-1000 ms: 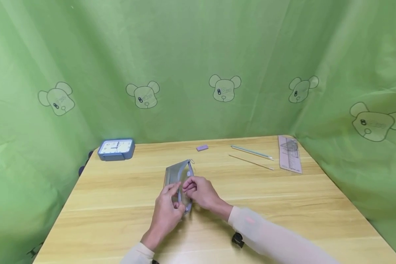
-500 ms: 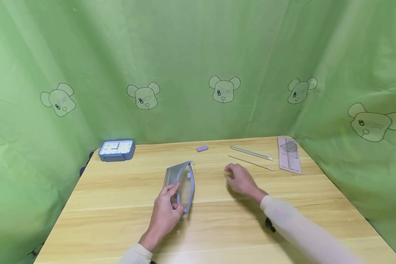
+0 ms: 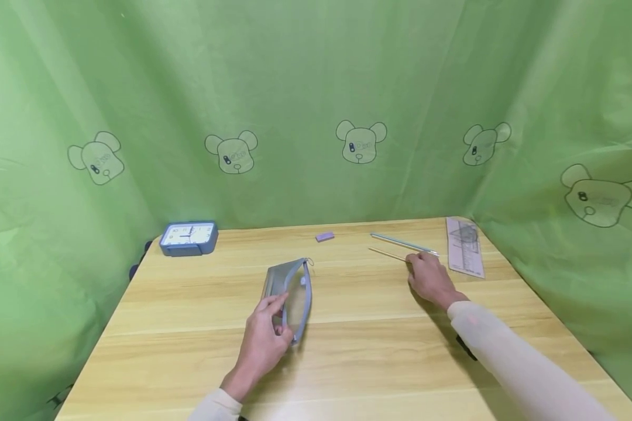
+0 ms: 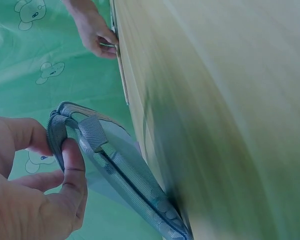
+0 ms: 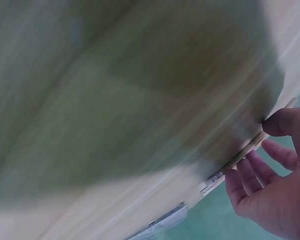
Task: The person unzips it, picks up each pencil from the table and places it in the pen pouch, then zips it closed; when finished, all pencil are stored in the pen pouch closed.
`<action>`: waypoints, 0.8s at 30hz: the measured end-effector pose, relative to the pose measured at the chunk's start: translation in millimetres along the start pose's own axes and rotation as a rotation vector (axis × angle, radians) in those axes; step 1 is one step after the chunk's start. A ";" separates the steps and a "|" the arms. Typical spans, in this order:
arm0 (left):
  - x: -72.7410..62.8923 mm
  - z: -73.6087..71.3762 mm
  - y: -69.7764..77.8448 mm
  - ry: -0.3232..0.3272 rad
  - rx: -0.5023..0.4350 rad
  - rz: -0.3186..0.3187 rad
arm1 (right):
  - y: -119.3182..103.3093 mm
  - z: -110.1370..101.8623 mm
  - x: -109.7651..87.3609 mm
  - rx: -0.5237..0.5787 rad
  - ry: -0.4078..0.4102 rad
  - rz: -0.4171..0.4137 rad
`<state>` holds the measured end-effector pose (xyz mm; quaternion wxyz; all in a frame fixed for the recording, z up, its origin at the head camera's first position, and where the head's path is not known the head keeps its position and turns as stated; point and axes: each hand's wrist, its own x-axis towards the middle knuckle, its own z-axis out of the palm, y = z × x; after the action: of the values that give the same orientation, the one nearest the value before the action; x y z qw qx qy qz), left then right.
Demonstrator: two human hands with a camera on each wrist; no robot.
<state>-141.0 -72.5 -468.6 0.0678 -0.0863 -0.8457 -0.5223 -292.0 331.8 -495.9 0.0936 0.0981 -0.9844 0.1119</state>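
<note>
A translucent grey-blue zip pencil case (image 3: 281, 276) stands on the table, its mouth gaping toward the right. My left hand (image 3: 263, 342) pinches one edge of that mouth; in the left wrist view, thumb and fingers hold the edge beside the zip's fabric tab (image 4: 93, 132). Farther right, my right hand (image 3: 432, 279) is down at a thin tan pencil (image 3: 387, 254), covering its right part. The right wrist view has the pencil (image 5: 245, 151) between thumb and fingertips, close along the tabletop.
Two more pencils (image 3: 400, 241) lie together just beyond the right hand. A clear ruler sheet (image 3: 464, 251) is at the back right. A purple eraser (image 3: 325, 237) lies at the back middle, and a blue clock (image 3: 188, 238) stands at the back left. Green curtain (image 3: 295, 193) borders the table.
The right hand has left the pencil case mouth and moved right and away to the tan pencil, now holding it. The left hand keeps its hold on the case, whose mouth shows wider.
</note>
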 end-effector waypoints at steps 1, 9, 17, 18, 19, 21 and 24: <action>-0.1 -0.3 0.1 0.001 0.000 -0.001 | 1.9 1.1 0.9 -0.010 0.005 -0.009; -0.4 -0.5 -0.8 0.005 0.010 -0.002 | 3.6 2.5 4.8 -0.010 -0.002 -0.031; -0.2 1.0 -0.9 0.011 0.008 0.003 | -18.3 -1.0 -11.4 0.084 -0.003 -0.105; -0.1 1.0 -0.9 0.010 0.005 0.002 | -23.1 -1.5 -14.7 0.092 -0.004 -0.119; 0.0 1.0 -0.7 0.009 0.004 0.001 | -27.8 -1.4 -18.2 0.098 -0.003 -0.133; 0.1 1.0 -0.5 0.006 0.002 -0.003 | -38.0 -1.0 -25.6 0.109 -0.003 -0.166; 0.2 1.1 -0.2 0.004 0.000 -0.007 | -53.9 0.5 -36.3 0.109 -0.010 -0.220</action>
<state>-141.3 -71.6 -469.2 0.0675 -0.0821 -0.8458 -0.5229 -245.6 286.4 -493.0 0.0948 0.2110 -0.9606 0.1540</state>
